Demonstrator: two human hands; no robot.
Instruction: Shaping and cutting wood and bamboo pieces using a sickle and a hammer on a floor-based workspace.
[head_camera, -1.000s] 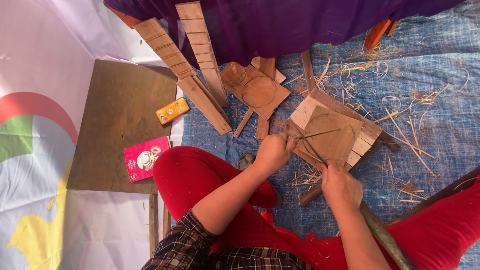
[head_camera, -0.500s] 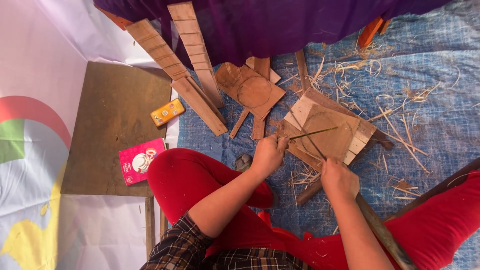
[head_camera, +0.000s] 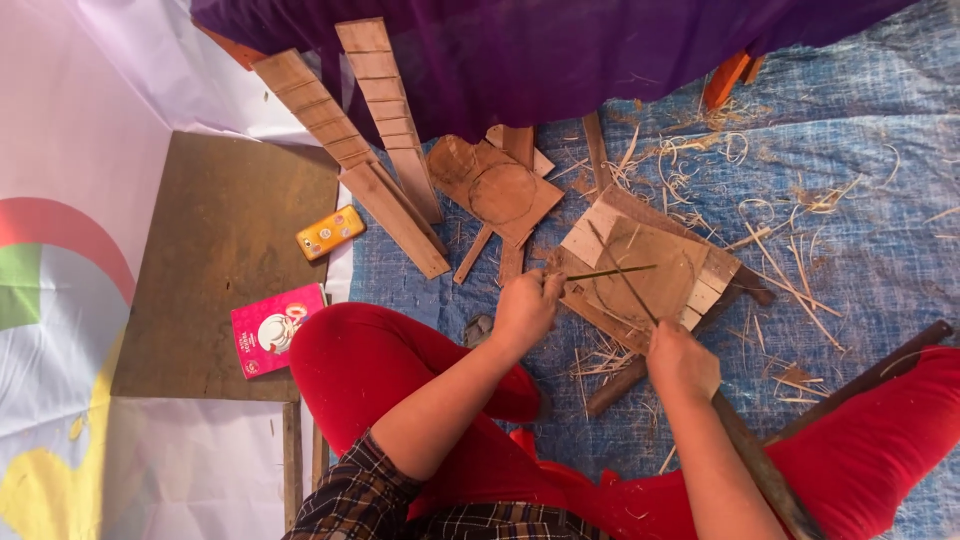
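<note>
I sit cross-legged in red trousers on a blue tarp (head_camera: 860, 230). My left hand (head_camera: 525, 308) pinches one end of a thin bamboo sliver (head_camera: 612, 271) that lies level across a square wooden work block (head_camera: 648, 275). My right hand (head_camera: 682, 358) grips a thin dark blade (head_camera: 622, 285) that runs up-left across the block and crosses the sliver. The block rests on a wooden bar (head_camera: 615, 385) in front of my knees. Bamboo shavings (head_camera: 740, 190) lie scattered around the block.
Two long notched wooden slats (head_camera: 380, 130) lean from under a purple cloth (head_camera: 560, 60). A cardboard piece with a drawn circle (head_camera: 500, 190) lies behind the block. On a brown board (head_camera: 215, 260) at left sit a yellow phone (head_camera: 330, 232) and a pink packet (head_camera: 275, 328).
Both hands stay on the sliver and blade with only slight shifts. The view has drifted a little; the objects around have not moved.
</note>
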